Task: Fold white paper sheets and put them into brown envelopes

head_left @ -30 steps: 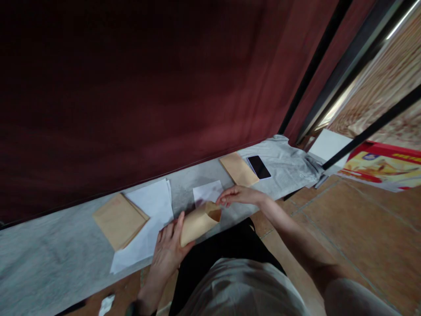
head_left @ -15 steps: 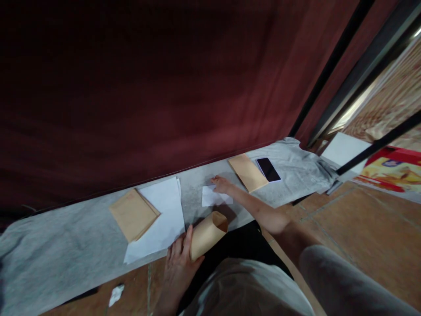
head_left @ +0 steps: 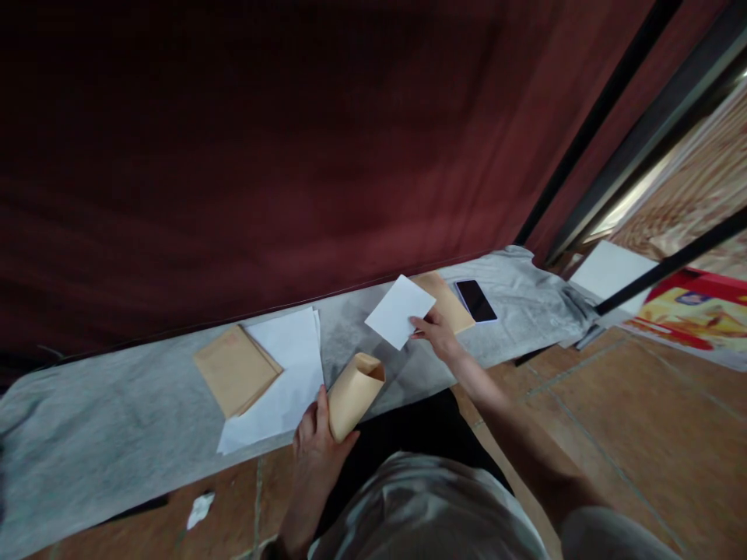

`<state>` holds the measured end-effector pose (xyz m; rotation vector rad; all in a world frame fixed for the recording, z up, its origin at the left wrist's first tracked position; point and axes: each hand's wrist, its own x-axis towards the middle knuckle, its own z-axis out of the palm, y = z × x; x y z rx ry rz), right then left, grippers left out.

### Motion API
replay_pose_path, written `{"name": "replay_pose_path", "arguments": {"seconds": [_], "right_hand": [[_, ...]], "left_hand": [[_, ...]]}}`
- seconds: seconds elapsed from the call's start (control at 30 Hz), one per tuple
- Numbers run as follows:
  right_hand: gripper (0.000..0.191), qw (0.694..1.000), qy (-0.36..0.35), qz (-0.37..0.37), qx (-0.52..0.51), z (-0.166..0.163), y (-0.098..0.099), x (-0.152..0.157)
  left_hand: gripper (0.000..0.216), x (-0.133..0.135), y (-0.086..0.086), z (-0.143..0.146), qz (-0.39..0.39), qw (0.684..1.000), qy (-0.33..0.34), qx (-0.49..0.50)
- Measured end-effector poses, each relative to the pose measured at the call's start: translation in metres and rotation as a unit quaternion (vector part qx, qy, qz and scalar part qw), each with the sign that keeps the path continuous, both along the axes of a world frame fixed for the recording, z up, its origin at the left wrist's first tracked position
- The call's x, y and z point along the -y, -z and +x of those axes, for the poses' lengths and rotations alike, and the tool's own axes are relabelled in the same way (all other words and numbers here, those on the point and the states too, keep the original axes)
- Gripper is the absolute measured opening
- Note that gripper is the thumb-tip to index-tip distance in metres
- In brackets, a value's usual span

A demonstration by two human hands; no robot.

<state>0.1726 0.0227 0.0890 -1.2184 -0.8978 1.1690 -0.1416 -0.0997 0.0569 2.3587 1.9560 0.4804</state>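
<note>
My left hand [head_left: 313,443] is closed round a brown envelope [head_left: 353,393], bowed so that its mouth gapes open toward the right. My right hand [head_left: 435,330] pinches a folded white sheet [head_left: 399,311] by its lower corner and holds it lifted above the grey cloth [head_left: 105,435], a little right of the envelope's mouth. Hand and sheet are apart from the envelope.
On the cloth lie a stack of brown envelopes [head_left: 234,369] over white sheets [head_left: 289,373], another brown envelope [head_left: 450,302] and a dark phone [head_left: 475,300]. A dark red curtain [head_left: 262,155] hangs behind. White board [head_left: 610,268], a red printed box [head_left: 694,315] and a paper scrap [head_left: 199,509] sit on the tiled floor.
My right hand left the envelope's mouth, reached to the folded white sheet on the cloth, then picked it up and lifted it. My left hand kept hold of the envelope.
</note>
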Motion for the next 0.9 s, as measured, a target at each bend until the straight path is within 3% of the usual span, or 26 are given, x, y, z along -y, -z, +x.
{"name": "replay_pose_path", "arguments": {"seconds": [0.1, 0.23, 0.5, 0.67, 0.9], "right_hand": [[0.045, 0.995, 0.046, -0.004, -0.088, -0.006, 0.004, 0.029], [0.045, 0.992, 0.052, -0.032, -0.108, -0.022, 0.014, 0.056], [0.042, 0.975, 0.119, 0.005, -0.185, -0.039, 0.025, 0.070], [0.038, 0.985, 0.108, 0.001, -0.136, -0.040, 0.031, 0.075], [0.037, 0.998, 0.048, 0.015, -0.042, -0.024, 0.035, 0.080]], "left_hand": [[0.111, -0.002, 0.003, 0.007, 0.002, 1.000, -0.001, -0.001], [0.113, -0.005, 0.006, 0.012, 0.010, 1.000, -0.005, 0.014], [0.110, -0.001, 0.003, 0.018, 0.006, 1.000, -0.004, -0.009], [0.113, -0.004, 0.011, 0.018, -0.003, 0.999, -0.034, 0.032], [0.106, -0.011, 0.022, 0.014, 0.023, 0.998, -0.065, 0.011]]}}
